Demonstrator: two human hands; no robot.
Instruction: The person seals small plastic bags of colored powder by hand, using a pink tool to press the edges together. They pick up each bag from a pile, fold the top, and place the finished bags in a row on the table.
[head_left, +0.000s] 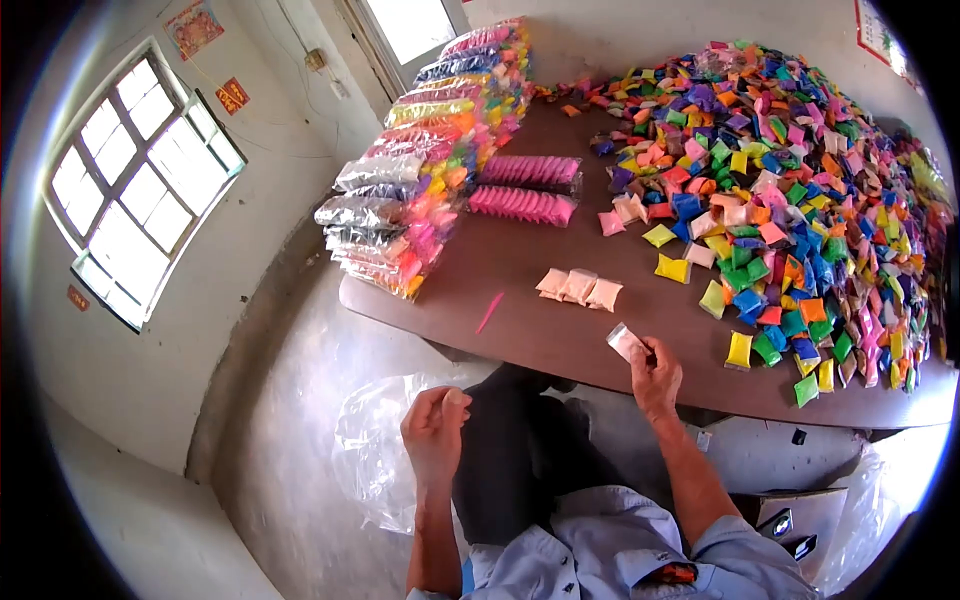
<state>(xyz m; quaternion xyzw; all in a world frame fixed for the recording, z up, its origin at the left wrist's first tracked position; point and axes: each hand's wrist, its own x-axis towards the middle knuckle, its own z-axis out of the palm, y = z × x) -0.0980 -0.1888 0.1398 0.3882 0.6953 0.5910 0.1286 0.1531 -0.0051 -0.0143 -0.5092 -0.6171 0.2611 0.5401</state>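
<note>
My right hand point(655, 375) holds a small pale packet point(625, 341) by its corner just over the near edge of the brown table point(520, 320). My left hand point(435, 425) hovers below the table edge over my lap, fingers curled, with nothing visible in it. Three pale peach packets point(579, 288) lie side by side on the table ahead of my right hand. A thin pink stick point(490, 312) lies to their left.
A big heap of small coloured packets point(790, 190) covers the table's right side. Bagged stacks of packets point(420, 180) line the left edge, with two pink rows point(525, 190) beside them. A clear plastic bag point(375, 450) lies on the floor. A window point(135, 190) is at left.
</note>
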